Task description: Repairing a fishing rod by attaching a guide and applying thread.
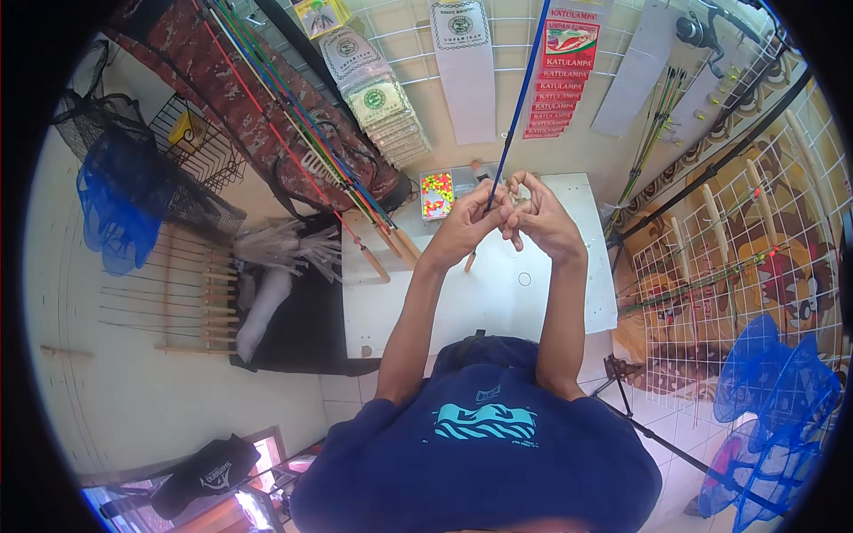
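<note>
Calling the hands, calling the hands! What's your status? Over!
Left hand holding blue rod; right hand close beside, its grip unclear. Box of bright pieces on white table nearby, not blocking the rod.

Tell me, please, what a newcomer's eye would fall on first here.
It would probably be the long blue rod slanting up from the left grip, above the white tabletop. Next, perhaps, come the blue nets at the lower right, and the box of red and yellow pieces at the tabletop's far side.
</note>
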Demonstrator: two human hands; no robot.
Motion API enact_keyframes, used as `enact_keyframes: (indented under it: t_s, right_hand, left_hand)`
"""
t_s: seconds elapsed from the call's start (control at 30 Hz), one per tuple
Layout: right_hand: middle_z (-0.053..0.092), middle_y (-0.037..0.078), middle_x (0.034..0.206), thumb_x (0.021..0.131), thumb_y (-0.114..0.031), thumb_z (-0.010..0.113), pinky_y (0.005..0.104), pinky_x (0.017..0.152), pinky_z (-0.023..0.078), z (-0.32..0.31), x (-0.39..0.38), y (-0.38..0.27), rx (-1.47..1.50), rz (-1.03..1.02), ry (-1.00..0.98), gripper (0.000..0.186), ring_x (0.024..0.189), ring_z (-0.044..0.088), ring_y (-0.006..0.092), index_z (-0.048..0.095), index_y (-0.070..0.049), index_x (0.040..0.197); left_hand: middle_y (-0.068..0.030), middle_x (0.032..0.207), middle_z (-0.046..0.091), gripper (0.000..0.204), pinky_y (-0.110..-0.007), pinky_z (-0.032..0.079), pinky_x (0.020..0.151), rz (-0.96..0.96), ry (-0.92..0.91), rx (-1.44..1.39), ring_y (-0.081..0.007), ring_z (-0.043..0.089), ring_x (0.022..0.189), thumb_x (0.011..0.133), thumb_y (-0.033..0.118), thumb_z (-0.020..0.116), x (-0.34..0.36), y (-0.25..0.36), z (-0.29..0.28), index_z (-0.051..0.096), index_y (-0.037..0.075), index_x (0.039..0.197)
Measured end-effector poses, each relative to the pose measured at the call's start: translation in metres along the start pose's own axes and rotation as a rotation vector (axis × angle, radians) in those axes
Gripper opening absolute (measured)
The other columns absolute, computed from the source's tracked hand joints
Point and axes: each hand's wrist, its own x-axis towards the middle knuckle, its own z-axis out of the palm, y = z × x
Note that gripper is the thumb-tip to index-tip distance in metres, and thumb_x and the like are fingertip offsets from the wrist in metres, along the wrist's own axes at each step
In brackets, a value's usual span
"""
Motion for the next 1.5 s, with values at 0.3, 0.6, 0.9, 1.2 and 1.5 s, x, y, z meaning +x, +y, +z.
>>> enact_keyframes:
  t_s: [0.3, 0.6, 0.9, 1.2, 1.5]
  right_hand:
    - [0.07, 0.01, 0.078, 0.089, -0.008, 0.067, 0.024, 0.062, 0.05, 0.009, -0.001, -0.002, -0.343, -0.162, 0.247, 0.014, 0.07, 0.067, 0.0124, 0.062, 0.002, 0.098]
    - [0.06, -0.002, 0.084, 0.094, -0.016, 0.062, 0.0201, 0.062, 0.043, 0.016, -0.003, 0.001, -0.469, -0.181, 0.268, 0.013, 0.077, 0.057, 0.0051, 0.057, -0.005, 0.098]
    - [0.057, 0.0, 0.078, 0.095, -0.016, 0.059, 0.0227, 0.064, 0.042, 0.021, -0.001, 0.005, -0.381, -0.098, 0.259, 0.012, 0.069, 0.052, 0.0065, 0.055, -0.005, 0.099]
    - [0.067, 0.005, 0.091, 0.091, -0.013, 0.066, 0.0233, 0.077, 0.047, 0.025, -0.003, -0.001, -0.386, -0.12, 0.33, 0.016, 0.086, 0.061, 0.0076, 0.063, -0.001, 0.101]
    - [0.064, 0.003, 0.09, 0.093, -0.011, 0.063, 0.0225, 0.077, 0.047, 0.022, 0.0, 0.008, -0.361, -0.26, 0.358, 0.012, 0.086, 0.061, 0.0075, 0.06, -0.001, 0.098]
  left_hand:
    - [-0.0015, 0.092, 0.058, 0.021, -0.025, 0.046, 0.081, 0.039, 0.265, 0.015, -0.0068, 0.055, 0.085, 0.101, 0.026, 0.053, 0.005, -0.013, 0.006, 0.053, 0.005, 0.103]
    - [0.0002, 0.093, 0.055, 0.017, -0.024, 0.043, 0.084, 0.049, 0.287, 0.027, -0.0061, 0.054, 0.09, 0.1, 0.023, 0.053, 0.005, -0.016, 0.006, 0.052, 0.007, 0.103]
    - [0.0, 0.087, 0.054, 0.017, -0.023, 0.044, 0.071, 0.024, 0.261, -0.09, -0.0068, 0.053, 0.078, 0.101, 0.022, 0.051, 0.006, -0.008, 0.012, 0.052, 0.006, 0.104]
    - [-0.0008, 0.094, 0.051, 0.015, -0.027, 0.046, 0.085, 0.069, 0.295, 0.005, -0.0073, 0.054, 0.088, 0.101, 0.02, 0.05, 0.005, -0.014, 0.009, 0.05, 0.005, 0.102]
    - [0.0008, 0.092, 0.051, 0.016, -0.024, 0.044, 0.084, 0.11, 0.297, 0.029, -0.0064, 0.053, 0.09, 0.102, 0.02, 0.049, 0.007, -0.008, 0.014, 0.051, 0.006, 0.107]
